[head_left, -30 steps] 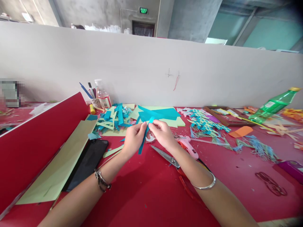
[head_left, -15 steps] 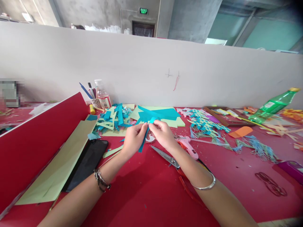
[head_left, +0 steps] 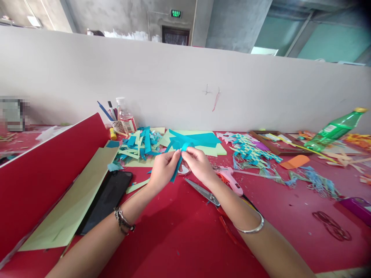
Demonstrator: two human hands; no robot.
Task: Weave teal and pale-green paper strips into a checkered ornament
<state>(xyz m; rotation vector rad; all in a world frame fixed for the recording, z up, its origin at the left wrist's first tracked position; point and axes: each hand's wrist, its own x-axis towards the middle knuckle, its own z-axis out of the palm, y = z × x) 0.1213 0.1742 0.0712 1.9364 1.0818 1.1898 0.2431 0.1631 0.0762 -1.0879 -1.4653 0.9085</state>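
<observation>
Blue paper strips are pinched between my two hands, fingertips nearly touching. My left hand is closed on them, one end hanging below the fingers. My right hand is closed on them too, and a blue loop curls above its thumb. Fingers hide how the strips cross. Just behind lie blue paper sheets on pale green paper. A roll of white tape is partly covered by my right hand. Below my right wrist, scissors rest on the red table.
Left are a black phone, a pale green sheet and a pile of paper strips. Right are a pink glue gun, woven paper pieces and a green bottle. A white partition stands behind.
The hanging end of the blue strips has shifted slightly and shows less length below my left hand. The blue loop above my right thumb has risen a little. Both hands stay nearly in place.
</observation>
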